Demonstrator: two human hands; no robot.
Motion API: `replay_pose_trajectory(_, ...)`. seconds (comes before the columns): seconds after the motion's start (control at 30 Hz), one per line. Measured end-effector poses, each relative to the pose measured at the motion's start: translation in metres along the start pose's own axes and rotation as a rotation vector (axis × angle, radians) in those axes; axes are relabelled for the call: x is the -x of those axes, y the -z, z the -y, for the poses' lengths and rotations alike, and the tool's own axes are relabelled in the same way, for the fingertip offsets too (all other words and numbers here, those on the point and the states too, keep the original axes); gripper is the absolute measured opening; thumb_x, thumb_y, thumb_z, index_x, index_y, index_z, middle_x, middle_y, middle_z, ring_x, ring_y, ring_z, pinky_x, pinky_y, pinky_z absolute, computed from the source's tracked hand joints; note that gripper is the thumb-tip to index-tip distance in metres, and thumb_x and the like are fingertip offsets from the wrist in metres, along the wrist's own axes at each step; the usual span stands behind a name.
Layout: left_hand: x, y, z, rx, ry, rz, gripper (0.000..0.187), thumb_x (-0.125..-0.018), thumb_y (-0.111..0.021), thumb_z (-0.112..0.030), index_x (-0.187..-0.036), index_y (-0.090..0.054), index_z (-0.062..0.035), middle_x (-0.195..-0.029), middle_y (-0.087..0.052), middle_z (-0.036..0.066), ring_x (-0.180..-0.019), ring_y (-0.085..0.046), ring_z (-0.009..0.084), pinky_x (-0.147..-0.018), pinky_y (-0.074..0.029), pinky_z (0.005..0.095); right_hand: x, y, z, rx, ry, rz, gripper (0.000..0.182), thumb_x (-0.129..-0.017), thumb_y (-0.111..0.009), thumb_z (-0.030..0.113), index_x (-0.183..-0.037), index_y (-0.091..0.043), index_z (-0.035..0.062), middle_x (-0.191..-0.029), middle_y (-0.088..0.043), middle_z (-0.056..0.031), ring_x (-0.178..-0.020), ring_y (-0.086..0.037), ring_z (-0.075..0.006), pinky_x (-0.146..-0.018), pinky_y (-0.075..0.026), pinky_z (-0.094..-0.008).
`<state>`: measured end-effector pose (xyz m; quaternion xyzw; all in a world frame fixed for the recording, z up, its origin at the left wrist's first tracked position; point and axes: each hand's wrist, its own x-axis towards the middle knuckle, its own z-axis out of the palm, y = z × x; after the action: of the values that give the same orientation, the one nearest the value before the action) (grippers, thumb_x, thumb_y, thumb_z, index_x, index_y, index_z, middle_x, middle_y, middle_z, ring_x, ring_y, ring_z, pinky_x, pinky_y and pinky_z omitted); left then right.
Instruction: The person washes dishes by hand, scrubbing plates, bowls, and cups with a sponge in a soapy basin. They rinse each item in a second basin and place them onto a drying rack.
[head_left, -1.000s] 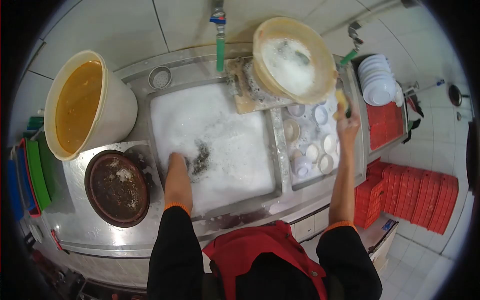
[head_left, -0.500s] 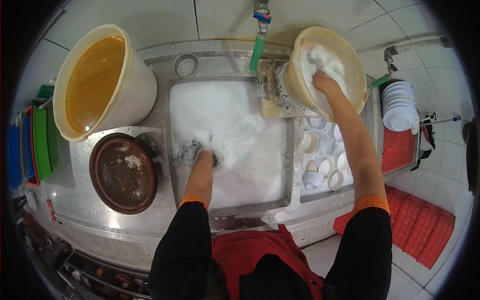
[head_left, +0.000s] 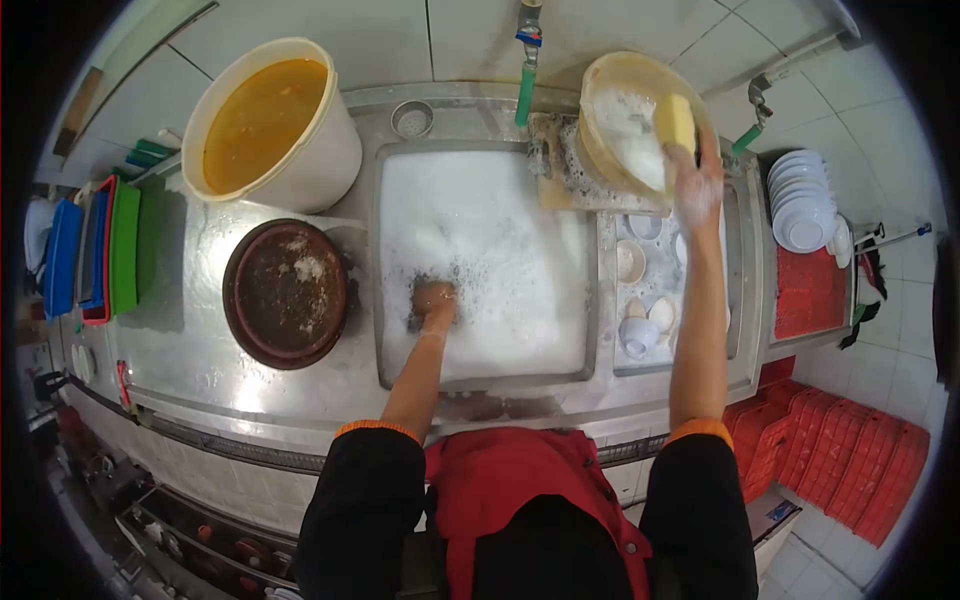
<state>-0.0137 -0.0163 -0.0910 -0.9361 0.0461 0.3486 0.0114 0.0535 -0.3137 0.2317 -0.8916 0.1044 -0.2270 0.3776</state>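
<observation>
Foamy water fills the sink (head_left: pixel 500 350), and my left hand (head_left: pixel 435 300) is partly sunk in it near the left side, its fingers hidden under the suds. My right hand (head_left: pixel 697 185) grips a yellow sponge (head_left: pixel 675 123) at the right rim of a cream tub (head_left: pixel 600 85) that holds white foam. The tub sits tilted on a wet, sudsy ledge (head_left: pixel 560 180). Below it, white bowls (head_left: pixel 638 337) and small cups lie in a second basin (head_left: pixel 655 362).
A white bucket (head_left: pixel 335 150) of orange liquid and a brown round dish (head_left: pixel 290 295) stand at left. Stacked white plates (head_left: pixel 803 215) rest on a red crate (head_left: pixel 810 290) at right. Green-ended taps (head_left: pixel 525 95) hang above; colored trays (head_left: pixel 122 250) stand far left.
My right hand has come up out of the tub's foam with the yellow sponge. My left hand shows more above the suds. The whole view has shifted.
</observation>
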Motion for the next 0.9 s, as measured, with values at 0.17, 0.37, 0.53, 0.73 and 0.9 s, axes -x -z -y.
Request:
replay_pose_trajectory(0.17, 0.013, 0.001, 0.001, 0.203, 0.083, -0.306, 0.027, -0.083, -0.055, -0.024, -0.096, -0.063, -0.0016, -0.089, -0.062, 0.017, -0.088, -0.057, 0.0318, -0.078, -0.047, 0.0391, 0.123, -0.034, -0.008, -0.574, -0.324, 0.018, 0.051, -0.076, -0.056, 0.018, -0.122, -0.046, -0.0014, -0.111, -0.055, -0.0104, -0.101, -0.05, -0.0176, -0.088, -0.038, -0.0276)
replay_pose_trajectory(0.37, 0.069, 0.056, 0.008, 0.359, 0.091, -0.698, 0.05, -0.082, -0.056, -0.019, -0.129, -0.042, -0.0273, -0.121, -0.037, 0.029, -0.115, -0.032, 0.0459, -0.084, -0.044, 0.0469, 0.202, -0.082, -0.016, -0.882, -0.717, 0.364, 0.049, -0.075, -0.054, 0.014, -0.123, -0.048, 0.0057, -0.104, -0.056, -0.0058, -0.09, -0.051, -0.0131, -0.079, -0.041, -0.0246)
replay_pose_trajectory(0.53, 0.06, 0.071, 0.02, 0.449, 0.158, -0.662, 0.061, -0.078, -0.058, -0.013, -0.131, -0.037, -0.0347, -0.124, -0.029, 0.028, -0.114, -0.031, 0.0482, -0.085, -0.043, 0.0477, 0.218, -0.097, -0.011, -0.915, -0.832, 0.409, 0.045, -0.078, -0.052, 0.016, -0.123, -0.049, 0.0093, -0.097, -0.056, -0.0045, -0.086, -0.052, -0.0133, -0.077, -0.042, -0.0248)
replay_pose_trajectory(0.73, 0.098, 0.098, 0.024, 0.558, 0.14, -0.818, 0.056, -0.082, -0.054, -0.016, -0.134, -0.035, -0.0236, -0.114, -0.033, 0.025, -0.1, -0.04, 0.0459, -0.084, -0.041, 0.049, 0.219, -0.106, -0.02, -0.926, -0.695, 0.337, 0.044, -0.084, -0.052, 0.024, -0.125, -0.047, 0.0089, -0.102, -0.057, -0.0053, -0.09, -0.052, -0.0133, -0.077, -0.043, -0.0261)
replay_pose_trajectory(0.9, 0.135, 0.112, 0.013, 1.144, -0.193, -0.785, 0.041, -0.093, -0.037, -0.026, -0.132, -0.035, -0.0133, -0.12, -0.044, 0.027, -0.107, -0.049, 0.0386, -0.089, -0.039, 0.0416, 0.216, -0.172, 0.01, -0.854, -0.4, 0.311, 0.041, -0.082, -0.06, 0.017, -0.121, -0.052, 0.0065, -0.118, -0.052, -0.0113, -0.099, -0.054, -0.0208, -0.085, -0.043, -0.0278)
